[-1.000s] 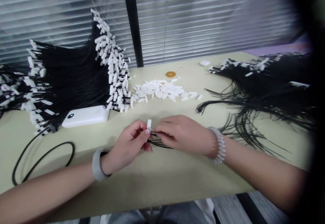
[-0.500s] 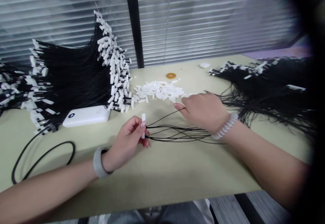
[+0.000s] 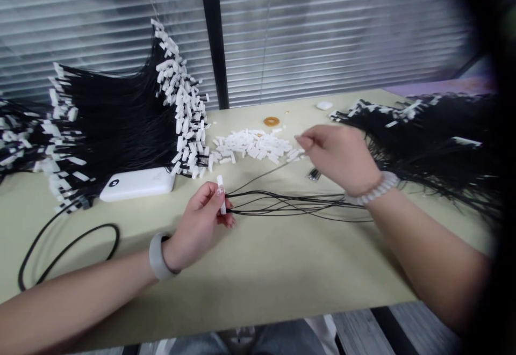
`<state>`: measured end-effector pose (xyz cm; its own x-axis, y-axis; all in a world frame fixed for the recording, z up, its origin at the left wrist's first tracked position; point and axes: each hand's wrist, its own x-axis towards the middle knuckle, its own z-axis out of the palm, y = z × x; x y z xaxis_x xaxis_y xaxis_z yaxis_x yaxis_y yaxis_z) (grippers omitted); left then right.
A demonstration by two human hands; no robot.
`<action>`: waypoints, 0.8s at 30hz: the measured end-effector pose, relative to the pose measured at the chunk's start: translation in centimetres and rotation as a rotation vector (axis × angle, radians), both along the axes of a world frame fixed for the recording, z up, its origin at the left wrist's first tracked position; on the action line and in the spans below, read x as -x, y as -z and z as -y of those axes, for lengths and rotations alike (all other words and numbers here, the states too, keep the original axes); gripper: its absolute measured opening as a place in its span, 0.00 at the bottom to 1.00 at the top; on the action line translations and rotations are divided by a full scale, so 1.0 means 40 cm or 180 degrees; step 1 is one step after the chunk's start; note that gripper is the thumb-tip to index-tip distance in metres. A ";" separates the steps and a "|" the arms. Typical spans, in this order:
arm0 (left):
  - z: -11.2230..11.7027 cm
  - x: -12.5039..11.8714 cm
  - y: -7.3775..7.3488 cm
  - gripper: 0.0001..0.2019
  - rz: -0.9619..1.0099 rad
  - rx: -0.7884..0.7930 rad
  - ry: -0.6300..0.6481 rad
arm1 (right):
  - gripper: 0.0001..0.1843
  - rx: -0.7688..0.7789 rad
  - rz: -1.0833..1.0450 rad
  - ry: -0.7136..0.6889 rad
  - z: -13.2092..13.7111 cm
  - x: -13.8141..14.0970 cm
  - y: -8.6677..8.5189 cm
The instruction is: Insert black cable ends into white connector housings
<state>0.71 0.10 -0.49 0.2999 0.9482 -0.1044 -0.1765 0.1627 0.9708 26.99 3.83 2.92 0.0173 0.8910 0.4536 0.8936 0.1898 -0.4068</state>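
My left hand [image 3: 197, 221] pinches a small white plastic connector [image 3: 220, 194] upright between thumb and fingers. A loose bunch of thin black wires [image 3: 290, 204] runs rightward from that hand across the table. My right hand [image 3: 338, 153] hangs above the table with its fingers apart and no visible hold on anything. It sits just right of a heap of white connectors [image 3: 252, 146], and the wire bunch passes below its wrist. A few metal-tipped wire ends [image 3: 313, 174] lie beyond the bunch.
Large bundles of black wires with white connectors rise at left [image 3: 121, 113] and spread at right [image 3: 431, 135]. A white power bank [image 3: 137, 184], coiled black cable [image 3: 68, 253], orange ring [image 3: 271, 121] and small white object [image 3: 324, 105] lie on the pale table [image 3: 282, 274].
My right hand has moved up and right, away from my left hand, and the wires now stretch longer across the table. My left hand has stayed nearly still, holding the connector.
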 end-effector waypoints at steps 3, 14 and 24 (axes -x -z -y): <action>-0.001 0.000 0.001 0.08 0.0046 0.0034 -0.0030 | 0.22 -0.0512 -0.1521 -0.0200 -0.024 -0.009 0.003; -0.003 0.000 0.004 0.08 0.0218 0.0063 0.0007 | 0.28 -0.0281 -0.3234 -0.0366 -0.021 -0.012 -0.022; 0.011 0.008 0.008 0.10 -0.0294 -0.0164 0.0706 | 0.09 0.0413 -0.1108 -0.1351 0.088 0.163 0.028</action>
